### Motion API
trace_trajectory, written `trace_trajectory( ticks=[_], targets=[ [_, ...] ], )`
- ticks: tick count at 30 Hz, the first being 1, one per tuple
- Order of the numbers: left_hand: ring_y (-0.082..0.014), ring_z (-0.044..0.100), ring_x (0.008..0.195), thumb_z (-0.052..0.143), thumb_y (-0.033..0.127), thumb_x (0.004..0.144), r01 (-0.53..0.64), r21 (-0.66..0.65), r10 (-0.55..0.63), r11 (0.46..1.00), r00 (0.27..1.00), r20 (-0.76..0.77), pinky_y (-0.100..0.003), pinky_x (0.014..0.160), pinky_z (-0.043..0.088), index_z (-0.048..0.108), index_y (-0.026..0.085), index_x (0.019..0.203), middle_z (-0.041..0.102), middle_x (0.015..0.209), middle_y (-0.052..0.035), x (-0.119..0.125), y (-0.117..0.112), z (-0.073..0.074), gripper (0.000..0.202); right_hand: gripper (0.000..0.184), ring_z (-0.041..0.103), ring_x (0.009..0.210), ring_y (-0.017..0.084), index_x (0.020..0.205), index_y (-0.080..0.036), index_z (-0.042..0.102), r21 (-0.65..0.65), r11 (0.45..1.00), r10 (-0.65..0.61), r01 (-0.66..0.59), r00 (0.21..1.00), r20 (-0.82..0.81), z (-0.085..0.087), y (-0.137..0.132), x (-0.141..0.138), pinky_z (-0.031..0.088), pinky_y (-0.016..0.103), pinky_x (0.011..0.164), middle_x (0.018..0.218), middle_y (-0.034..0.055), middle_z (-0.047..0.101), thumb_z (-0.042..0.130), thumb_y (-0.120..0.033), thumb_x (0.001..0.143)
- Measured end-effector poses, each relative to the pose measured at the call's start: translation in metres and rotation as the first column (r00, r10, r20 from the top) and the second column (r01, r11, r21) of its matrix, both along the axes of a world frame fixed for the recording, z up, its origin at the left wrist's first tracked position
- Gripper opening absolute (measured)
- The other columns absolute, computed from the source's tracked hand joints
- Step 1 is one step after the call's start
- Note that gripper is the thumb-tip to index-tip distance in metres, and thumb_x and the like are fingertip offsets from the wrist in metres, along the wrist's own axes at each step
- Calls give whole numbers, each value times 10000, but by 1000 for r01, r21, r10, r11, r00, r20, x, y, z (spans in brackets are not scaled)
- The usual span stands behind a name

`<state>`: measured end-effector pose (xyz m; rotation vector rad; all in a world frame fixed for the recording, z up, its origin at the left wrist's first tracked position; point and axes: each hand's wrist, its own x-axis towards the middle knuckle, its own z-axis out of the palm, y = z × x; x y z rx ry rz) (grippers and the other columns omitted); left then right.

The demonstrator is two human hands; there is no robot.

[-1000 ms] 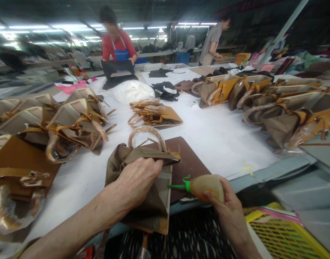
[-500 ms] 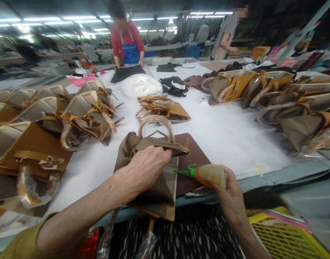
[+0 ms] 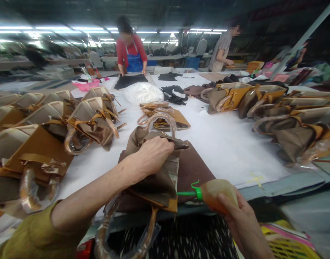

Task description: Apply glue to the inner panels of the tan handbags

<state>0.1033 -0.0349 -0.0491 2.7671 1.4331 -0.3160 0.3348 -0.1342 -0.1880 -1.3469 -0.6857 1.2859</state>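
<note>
My left hand (image 3: pixel 154 153) is closed on the upper edge of a brown handbag (image 3: pixel 154 187), which lies over a dark brown board (image 3: pixel 193 165) at the table's front edge. One plastic-wrapped handle (image 3: pixel 162 120) arches beyond the hand; another hangs over the edge toward me. My right hand (image 3: pixel 239 212) grips a squeeze bottle (image 3: pixel 220 194) of amber liquid, tilted sideways. Its green nozzle (image 3: pixel 185 193) points left, with the tip at the bag's right side edge, near the lower corner. The palm side of my left fingers is hidden.
Rows of brown and tan handbags stand on the left (image 3: pixel 43 144) and right (image 3: pixel 297 133). Tan bag pieces (image 3: pixel 167 117) lie ahead, near a white plastic bundle (image 3: pixel 143 92). A yellow basket (image 3: pixel 286 244) sits low at right. A person in a blue apron (image 3: pixel 134 63) handles black material across the table.
My right hand and the bottle have moved down and a little right in view, so the nozzle sits lower along the bag's side edge. The left hand keeps its hold.
</note>
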Motion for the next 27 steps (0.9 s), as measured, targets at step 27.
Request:
trace_trajectory(
  ticks=[27],
  targets=[
    [-228,593,878,471,18,757,30,19,-30,999,999,28,-361,769,496,515,121,911,596,863,-108,-6,4,0,191,348,633,632,194,895,-160,676,-146,989,-31,-11,960,-280,40,-5,-2,540,226,498,758,67,691,756,-388,644]
  ],
)
